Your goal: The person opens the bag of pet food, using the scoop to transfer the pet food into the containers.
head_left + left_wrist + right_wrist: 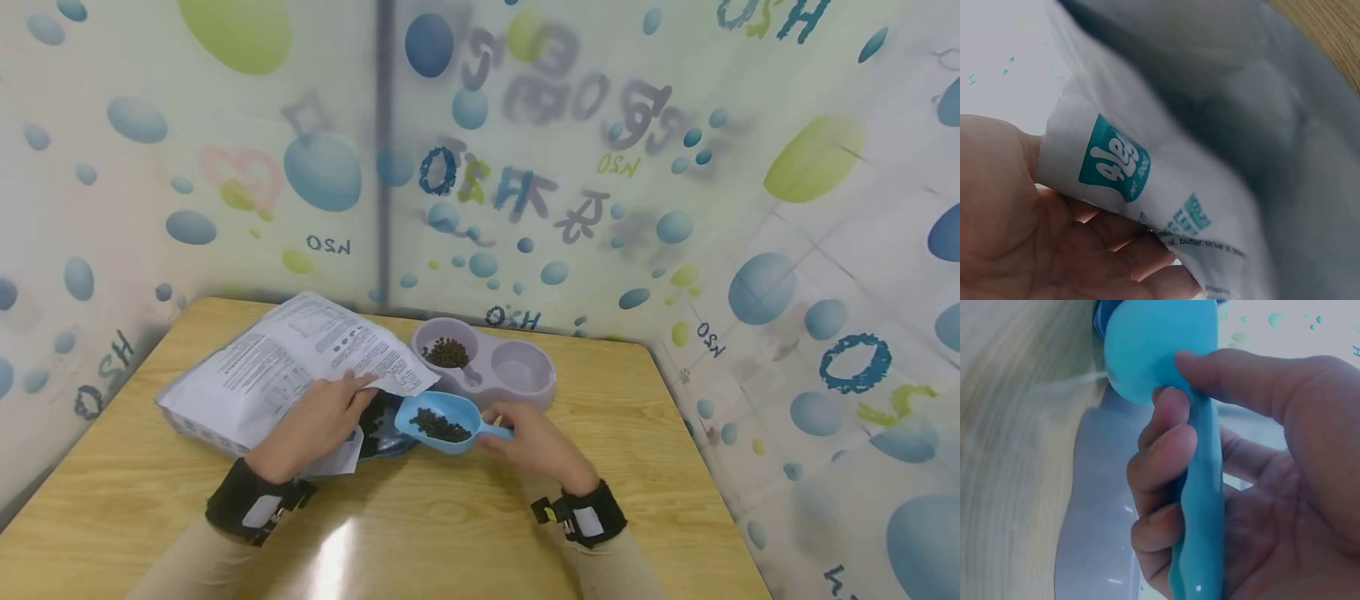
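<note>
A large white printed bag [262, 375] lies on its side at the left, its mouth facing right with dark kibble [380, 417] inside. My left hand [318, 421] grips the mouth's edge; in the left wrist view the paper flap [1063, 147] sits between thumb and fingers, with a teal "4Legs" pet food logo. Right at the opening is a light blue scoop [463, 408] bearing a pile of dark kibble [441, 426]. Its handle [1205, 487] is held by my right hand [536, 442], fingers wrapped round it and thumb along the top near the scoop's body.
Behind the scoop stands a greyish-purple double pet bowl [486, 343]; brown kibble [446, 352] lies in its left compartment, none shows in the right. The wooden table [420, 533] meets patterned curtain-like walls [480, 167] at the back and sides.
</note>
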The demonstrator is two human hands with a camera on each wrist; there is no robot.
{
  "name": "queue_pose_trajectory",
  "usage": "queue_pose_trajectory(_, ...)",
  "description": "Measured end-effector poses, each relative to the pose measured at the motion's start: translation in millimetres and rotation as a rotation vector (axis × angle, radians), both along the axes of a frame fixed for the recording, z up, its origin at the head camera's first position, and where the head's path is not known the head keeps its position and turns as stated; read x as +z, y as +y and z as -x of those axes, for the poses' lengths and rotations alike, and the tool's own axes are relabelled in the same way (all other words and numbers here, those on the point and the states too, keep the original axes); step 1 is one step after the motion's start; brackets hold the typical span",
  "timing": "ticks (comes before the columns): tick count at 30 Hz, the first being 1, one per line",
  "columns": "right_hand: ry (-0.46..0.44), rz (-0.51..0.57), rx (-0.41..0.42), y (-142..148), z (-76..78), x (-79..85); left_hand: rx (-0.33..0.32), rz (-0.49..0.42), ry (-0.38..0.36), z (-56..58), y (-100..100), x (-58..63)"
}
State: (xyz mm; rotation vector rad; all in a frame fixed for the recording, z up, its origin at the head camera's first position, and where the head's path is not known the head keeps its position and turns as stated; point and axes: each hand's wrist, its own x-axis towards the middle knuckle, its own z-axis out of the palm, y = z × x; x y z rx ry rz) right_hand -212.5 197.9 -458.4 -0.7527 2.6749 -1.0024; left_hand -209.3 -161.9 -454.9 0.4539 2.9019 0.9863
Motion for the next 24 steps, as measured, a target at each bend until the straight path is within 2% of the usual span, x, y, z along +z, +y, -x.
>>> queue_pose_trajectory(6,-0.014,-0.019,0.027,9.7,2.5,5.1,-0.006,-0.009,-0.007,0.7,-1.5,-0.7)
queue_pose_trajectory(12,-0.010,-0.040,0.045,16.0,3.0,10.2,-0.002,0.004,0.025,-0.8,-0.3,0.0)
queue_pose_trajectory(19,-0.015,-0.053,0.045,22.2,4.4,15.0,0.003,0.001,0.013,-0.7,-0.2,-0.2)
queue_pose_trajectory(24,-0.001,-0.056,0.036,27.7,5.0,17.3,0.001,0.008,0.036,-0.8,0.2,-0.8)
